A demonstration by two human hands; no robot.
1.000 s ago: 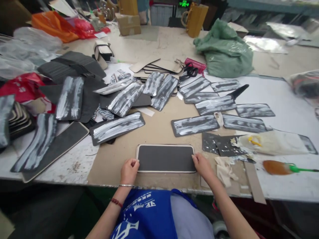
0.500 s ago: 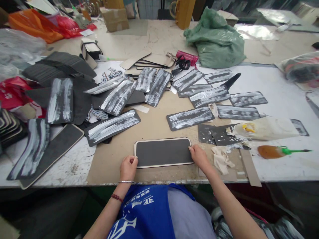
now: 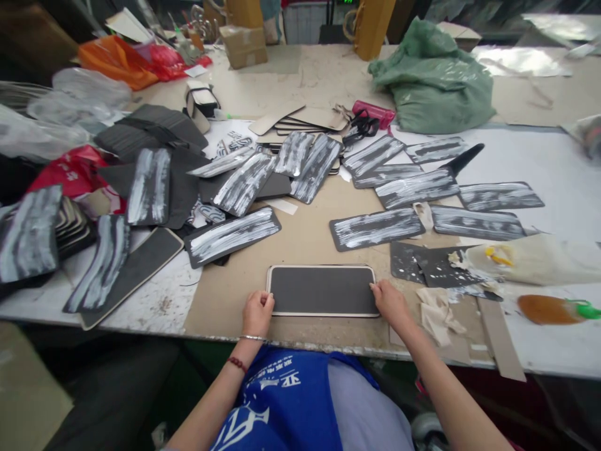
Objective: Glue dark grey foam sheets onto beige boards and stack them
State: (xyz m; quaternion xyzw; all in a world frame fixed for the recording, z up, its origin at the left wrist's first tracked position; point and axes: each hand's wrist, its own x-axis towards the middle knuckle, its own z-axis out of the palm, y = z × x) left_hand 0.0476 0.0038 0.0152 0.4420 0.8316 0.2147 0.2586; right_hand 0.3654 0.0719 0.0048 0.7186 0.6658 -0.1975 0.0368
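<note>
A dark rectangular panel with a pale rim lies flat near the table's front edge, with another edge showing just behind it. My left hand pinches its left end, fingers curled closed. At the right end, the fingers of my right hand are closed on the panel's edge. Beyond it lie dark pieces streaked with white, one to the left and one to the right.
Several more streaked pieces spread across the table. On the right are a glue-stained pale bag, a crumpled cloth and an amber bottle. A green bag stands at the back, a dark stack at left.
The view has shifted to the left, so the table's contents appear farther right. Both hands keep their grip on the panel's ends.
</note>
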